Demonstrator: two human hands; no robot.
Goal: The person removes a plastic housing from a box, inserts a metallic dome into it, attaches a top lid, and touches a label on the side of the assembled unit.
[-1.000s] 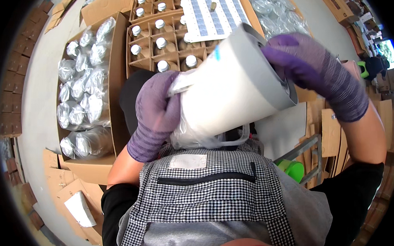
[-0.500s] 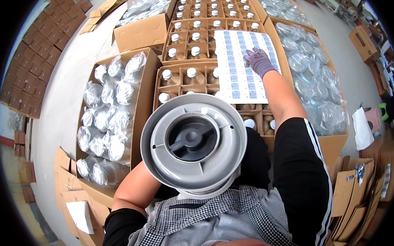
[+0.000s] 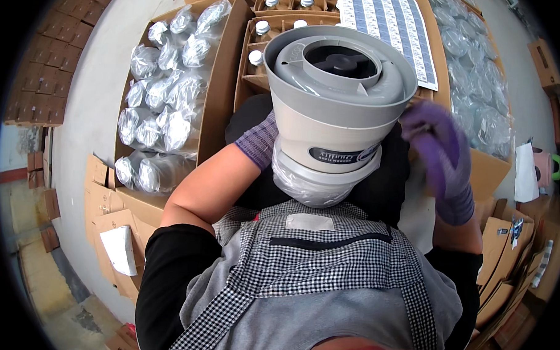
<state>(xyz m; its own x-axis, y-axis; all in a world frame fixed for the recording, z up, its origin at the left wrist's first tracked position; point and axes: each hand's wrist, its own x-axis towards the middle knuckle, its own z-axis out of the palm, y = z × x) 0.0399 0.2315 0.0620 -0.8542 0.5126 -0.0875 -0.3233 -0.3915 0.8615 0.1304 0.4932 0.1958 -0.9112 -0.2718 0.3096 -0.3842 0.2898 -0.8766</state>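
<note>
A vacuum flask (image 3: 327, 136) with a pale body and a wide grey top tilts over my lap, its lower end in clear plastic wrap. My left hand (image 3: 261, 141), in a grey-purple knit glove, reaches round the flask's left side and steadies it; its fingers are hidden behind the body. Just right of the flask is my right hand (image 3: 444, 157), in a glove with a purple palm. Motion blurs its fingers, so whether they pinch anything does not show. Beyond the flask, a sheet of blue-and-white printed labels (image 3: 390, 34) lies over a divided carton.
White-capped bottles (image 3: 262, 31) stand in the divided carton ahead. At the left is an open carton (image 3: 225, 68) of plastic-wrapped pieces, and on the right another holds clear-wrapped rounded pieces (image 3: 480, 95). Flattened cardboard (image 3: 496, 244) leans at the lower right; brown boxes (image 3: 56, 50) are stacked far left.
My right hand has come off the label sheet and back beside the flask. The flask now leans so its side shows, and the left glove has come into sight. The view has shifted nearer my lap.
</note>
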